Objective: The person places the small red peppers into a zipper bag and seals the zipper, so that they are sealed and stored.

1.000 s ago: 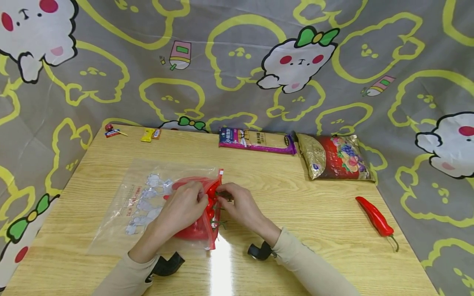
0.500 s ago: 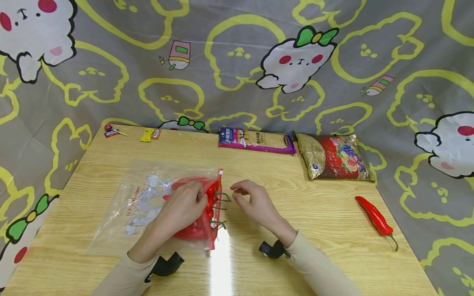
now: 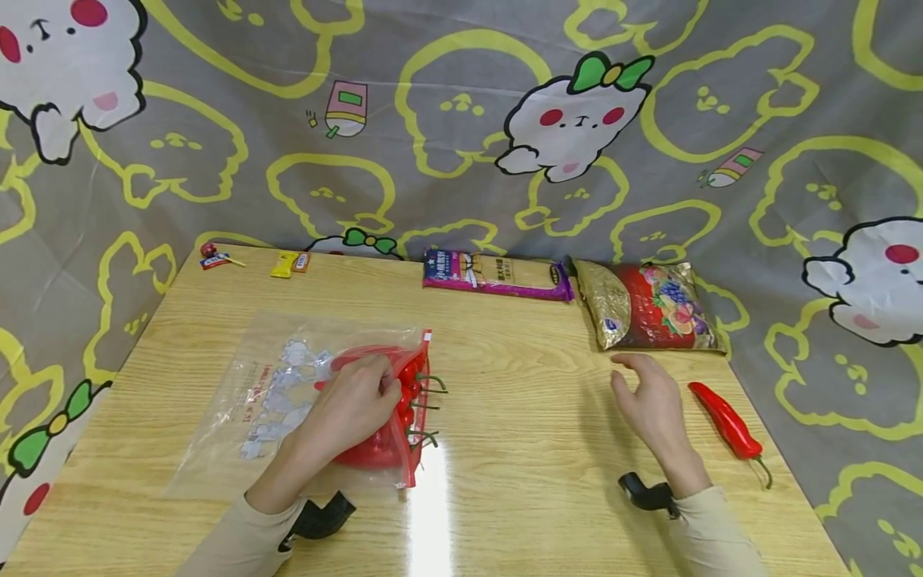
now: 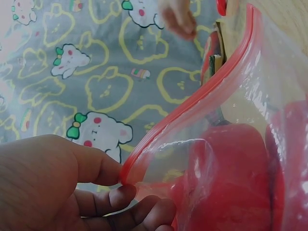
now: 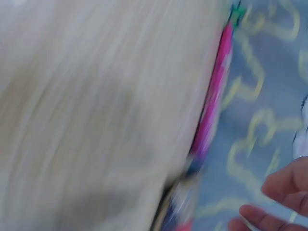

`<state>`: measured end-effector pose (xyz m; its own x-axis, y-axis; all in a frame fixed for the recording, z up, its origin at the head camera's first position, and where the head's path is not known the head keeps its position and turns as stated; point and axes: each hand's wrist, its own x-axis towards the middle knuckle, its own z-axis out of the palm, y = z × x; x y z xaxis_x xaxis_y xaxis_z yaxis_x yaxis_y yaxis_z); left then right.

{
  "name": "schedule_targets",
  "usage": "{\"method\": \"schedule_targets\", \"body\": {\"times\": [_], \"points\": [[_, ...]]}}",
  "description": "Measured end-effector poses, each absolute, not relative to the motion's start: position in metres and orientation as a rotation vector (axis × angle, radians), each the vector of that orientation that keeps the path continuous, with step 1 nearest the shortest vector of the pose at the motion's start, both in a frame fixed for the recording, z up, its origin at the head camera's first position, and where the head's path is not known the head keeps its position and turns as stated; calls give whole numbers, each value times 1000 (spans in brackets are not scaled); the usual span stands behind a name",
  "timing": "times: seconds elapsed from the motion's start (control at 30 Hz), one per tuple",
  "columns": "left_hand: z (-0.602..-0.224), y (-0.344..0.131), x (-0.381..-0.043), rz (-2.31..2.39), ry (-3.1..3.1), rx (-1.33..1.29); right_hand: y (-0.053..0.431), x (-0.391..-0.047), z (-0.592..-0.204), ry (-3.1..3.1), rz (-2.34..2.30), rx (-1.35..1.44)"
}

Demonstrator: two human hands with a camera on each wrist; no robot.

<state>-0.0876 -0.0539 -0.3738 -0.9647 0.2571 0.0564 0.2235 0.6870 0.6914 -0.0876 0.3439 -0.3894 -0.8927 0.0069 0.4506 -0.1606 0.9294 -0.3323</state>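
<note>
My left hand (image 3: 359,405) lies over a clear zip bag (image 3: 216,441) at the left middle of the table. In the left wrist view, its thumb and fingertips pinch the bag's red zip edge (image 4: 190,103), holding the mouth apart. Several red peppers (image 3: 409,393) fill the bag, their green stems (image 3: 433,389) poking out to the right. Over the table at the right hovers my right hand (image 3: 652,405), fingers loosely bent and nothing between them. One long red chili pepper (image 3: 727,421) lies just right of that hand, its stem toward the front.
Along the back edge lie a purple noodle pack (image 3: 497,275) and a plump gold-and-red bag (image 3: 652,308). Small candies (image 3: 291,263) and a lollipop (image 3: 209,250) sit at the back left. A patterned cloth (image 3: 447,120) hangs behind the table.
My right hand has left the pepper stems at the bag's mouth and moved right, close to the lone chili pepper. My left hand keeps its place on the bag.
</note>
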Motion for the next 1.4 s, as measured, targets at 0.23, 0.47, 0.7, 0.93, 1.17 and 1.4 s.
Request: {"method": "schedule_targets", "body": {"times": [0.23,0.47,0.7,0.93,1.17,1.4], "points": [[-374,-55,-87,1150,2846,399,432,-64,-400,-2684,236,-231],[-376,-54,-87,1144,2845,406,476,-42,-408,-2869,105,-523],[-376,-54,-86,1150,2858,419,484,-38,-406,-3038,87,-650],[-375,-53,-86,1155,2841,399,486,-38,-407,-3054,88,-648],[-373,-53,-87,1151,2834,401,466,-37,-407,-2889,94,-545],[-372,-54,-87,1159,2834,397,398,-50,-390,-2721,309,-201]]}}
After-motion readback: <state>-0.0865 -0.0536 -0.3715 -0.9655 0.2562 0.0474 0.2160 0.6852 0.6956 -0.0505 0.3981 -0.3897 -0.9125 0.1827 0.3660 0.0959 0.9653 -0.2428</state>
